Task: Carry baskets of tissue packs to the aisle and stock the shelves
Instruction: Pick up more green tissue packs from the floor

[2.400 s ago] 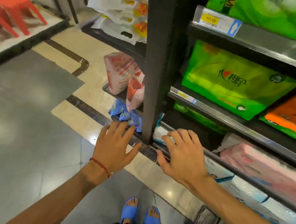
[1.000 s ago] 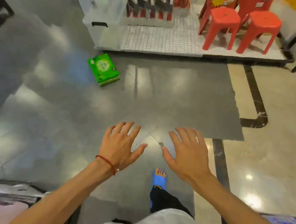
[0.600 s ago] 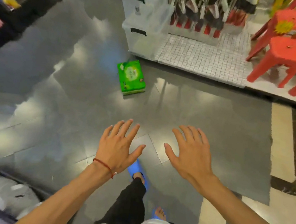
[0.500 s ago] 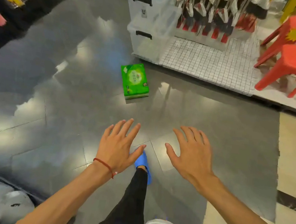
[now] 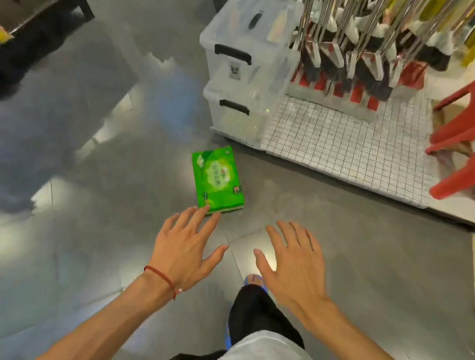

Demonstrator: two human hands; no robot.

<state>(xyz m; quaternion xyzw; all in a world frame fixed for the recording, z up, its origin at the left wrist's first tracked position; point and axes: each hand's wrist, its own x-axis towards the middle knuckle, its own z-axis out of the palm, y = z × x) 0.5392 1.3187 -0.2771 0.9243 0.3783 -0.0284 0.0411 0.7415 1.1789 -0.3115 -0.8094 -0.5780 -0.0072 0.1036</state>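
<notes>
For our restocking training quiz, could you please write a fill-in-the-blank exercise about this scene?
The tissue pack on the floor is ____ in colour.
The left hand and the right hand hold ____.
A red string circles the ____ wrist.
Behind the pack, ____ clear boxes stand stacked.
Missing words: green; nothing; left; two.

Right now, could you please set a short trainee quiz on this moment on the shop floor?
1. True or false: the left hand grips the green tissue pack.
2. Multiple choice: the pack lies on A) the grey floor, B) a red stool, C) the white grid mat.
3. Fill in: the cord on the left wrist is ____.

Key: 1 false, it is spread and holds nothing, as is the right hand; 2 A; 3 red.
</notes>
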